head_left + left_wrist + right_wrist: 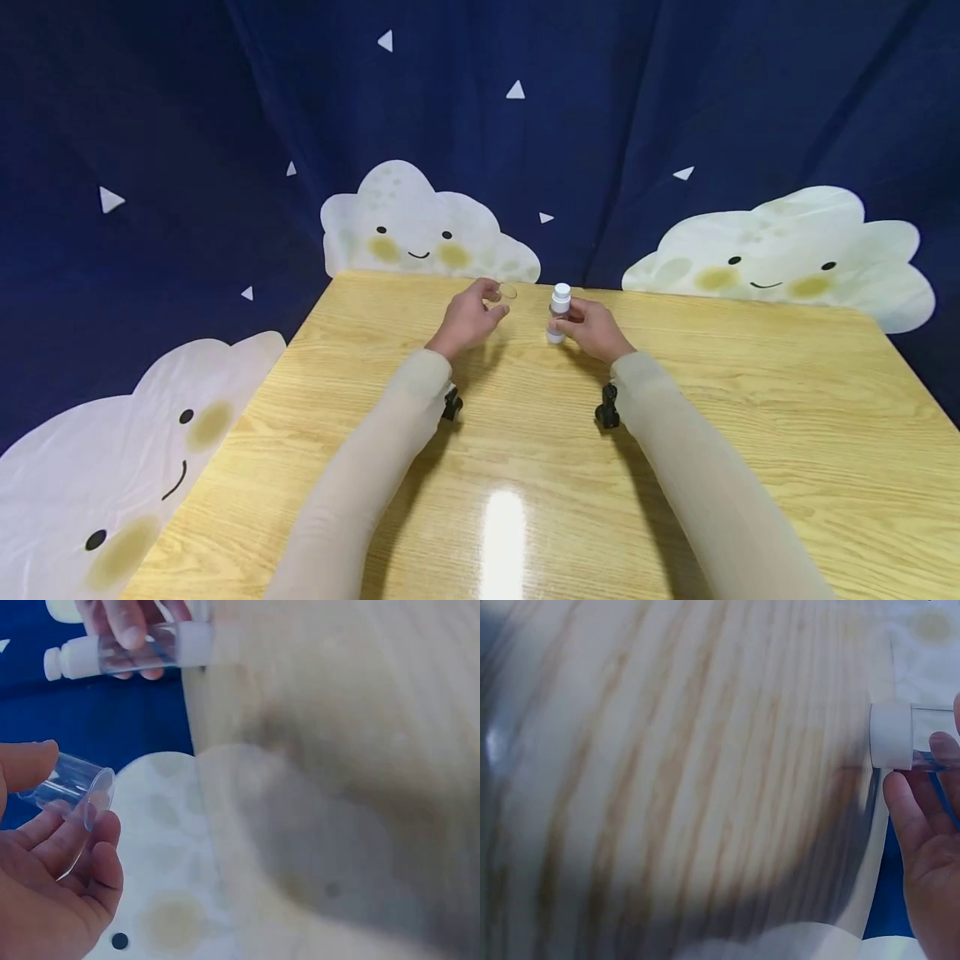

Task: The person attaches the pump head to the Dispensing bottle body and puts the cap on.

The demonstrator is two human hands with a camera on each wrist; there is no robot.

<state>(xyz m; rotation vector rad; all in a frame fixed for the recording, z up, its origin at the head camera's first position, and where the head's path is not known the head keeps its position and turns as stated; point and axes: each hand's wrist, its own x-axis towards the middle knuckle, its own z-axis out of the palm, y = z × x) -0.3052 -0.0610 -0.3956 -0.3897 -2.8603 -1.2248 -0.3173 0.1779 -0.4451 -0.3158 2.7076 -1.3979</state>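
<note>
My left hand pinches a clear cap, shaped like a small see-through cup, between thumb and fingers. Its round open rim faces away from the thumb in the left wrist view. To the right, my right hand grips a small clear bottle round its transparent middle. The bottle has a stepped white top and a white base. It stands nearly upright at the far part of the table in the head view. A gap separates the cap from the bottle.
A wood-grain table spreads under both arms, with a bright glare streak near its front. Behind and to the left hangs a dark blue curtain with white triangles and smiling clouds. Black wrist cameras sit below both sleeves.
</note>
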